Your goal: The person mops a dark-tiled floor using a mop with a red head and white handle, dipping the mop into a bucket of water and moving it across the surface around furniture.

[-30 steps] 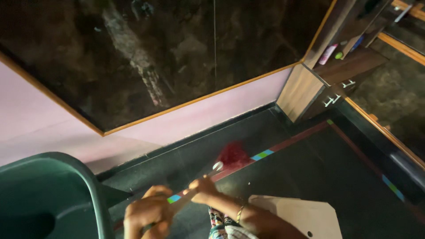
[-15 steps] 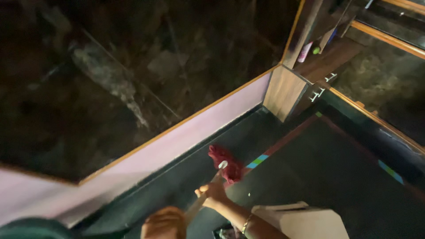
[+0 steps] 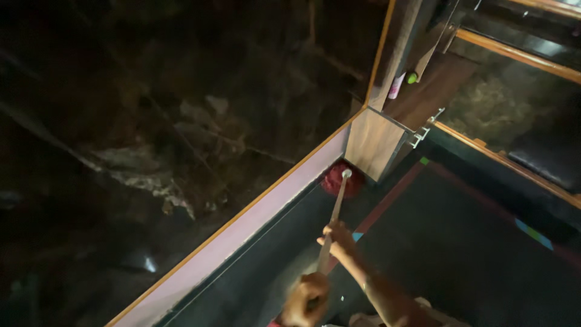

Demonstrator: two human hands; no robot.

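left hand [image 3: 305, 301] fist around mop handle [image 3: 334, 213] end | right hand [image 3: 339, 238] clasps mid-shaft | red mop head [image 3: 336, 180] far ahead, against wooden cabinet [image 3: 375, 142]

Both hands grip a mop handle [image 3: 331, 221]: the left hand [image 3: 307, 301] low at its near end, the right hand [image 3: 339, 237] higher up the shaft. The red mop head [image 3: 339, 181] presses on the dark floor [image 3: 460, 242] in the corner, touching the pink wall base [image 3: 254, 221] and a wooden cabinet [image 3: 374, 142].

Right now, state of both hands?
Left hand: closed around the near end of the mop handle.
Right hand: closed on the mop handle farther up, toward the red mop head.
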